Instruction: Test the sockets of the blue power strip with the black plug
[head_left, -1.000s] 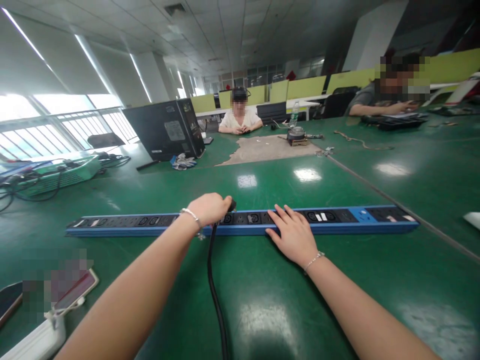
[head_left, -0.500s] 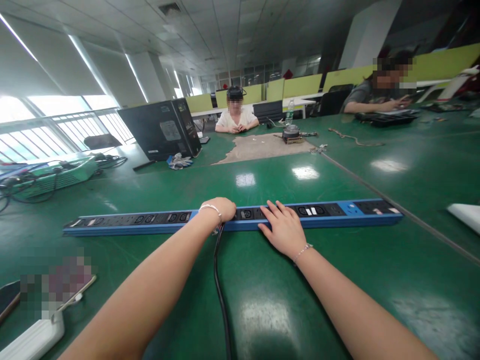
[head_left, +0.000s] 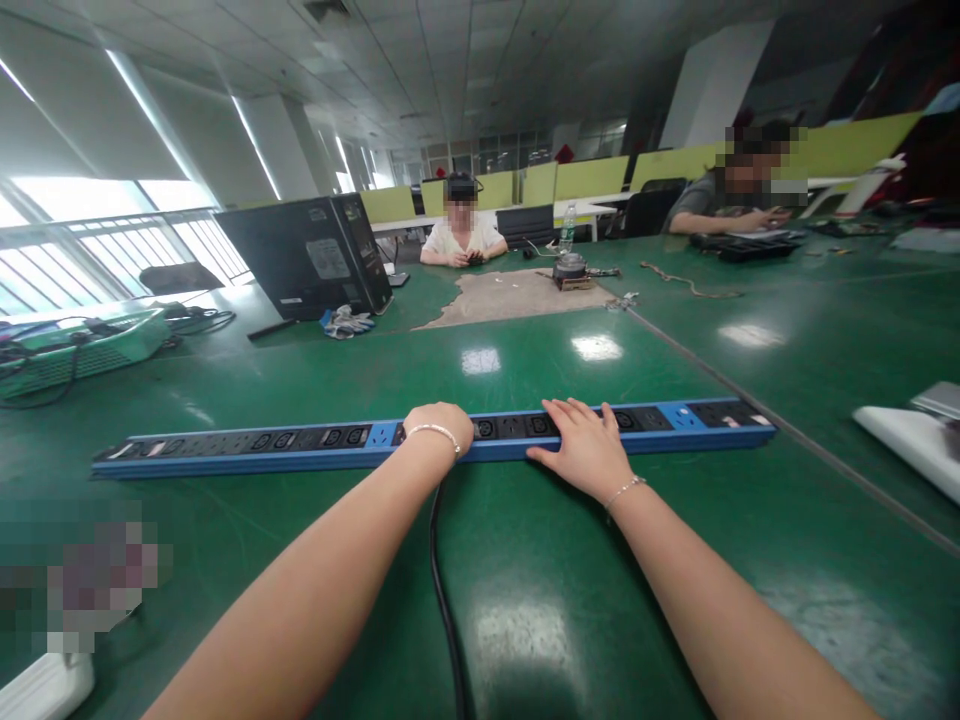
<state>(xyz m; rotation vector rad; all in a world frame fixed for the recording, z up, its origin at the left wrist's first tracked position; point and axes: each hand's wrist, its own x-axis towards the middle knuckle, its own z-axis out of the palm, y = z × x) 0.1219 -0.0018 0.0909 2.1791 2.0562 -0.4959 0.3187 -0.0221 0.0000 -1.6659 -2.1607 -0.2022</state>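
A long blue-edged power strip (head_left: 502, 428) with a row of black sockets lies across the green table in front of me. My left hand (head_left: 439, 428) is closed over its middle, fingers curled down and mostly hidden from view. Out from beneath that hand comes a black power cord (head_left: 444, 580), running toward me; its plug end is hidden by the hand. To the right, my right hand (head_left: 589, 445) rests on the strip with its fingers spread over the sockets and its thumb along the near blue edge.
A black computer tower (head_left: 315, 258) stands back left, with gloves (head_left: 346, 322) beside it. A green basket (head_left: 90, 352) with cables is at far left. White devices (head_left: 911, 445) lie at the right edge. Two people (head_left: 463, 240) sit beyond; a bottle (head_left: 568, 228) stands at the back.
My right hand has slid a little to the right along the strip. My left wrist has turned slightly over the same spot. The whole view has shifted a bit.
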